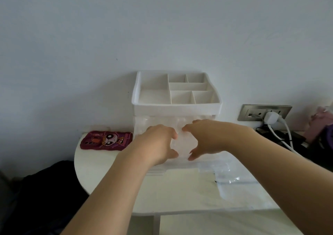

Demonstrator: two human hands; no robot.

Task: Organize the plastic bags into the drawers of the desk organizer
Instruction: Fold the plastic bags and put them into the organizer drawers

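Observation:
A white desk organizer (pixel 177 106) stands against the wall, with empty compartments on top and a clear drawer (pixel 182 169) pulled out toward me below. Over that drawer, my left hand (pixel 158 144) and my right hand (pixel 209 137) face each other, each pinching a side of a folded clear plastic bag (pixel 182 147). The bag sits in or just above the drawer; I cannot tell which. More clear plastic bags (pixel 232 182) lie flat on the table to the right of the drawer.
A dark red phone case with a cartoon face (pixel 106 140) lies left of the organizer on the white table (pixel 180 195). A wall socket with a white plug and cables (pixel 270 116) is at right, beside pink items (pixel 320 121). Dark fabric (pixel 45 189) lies lower left.

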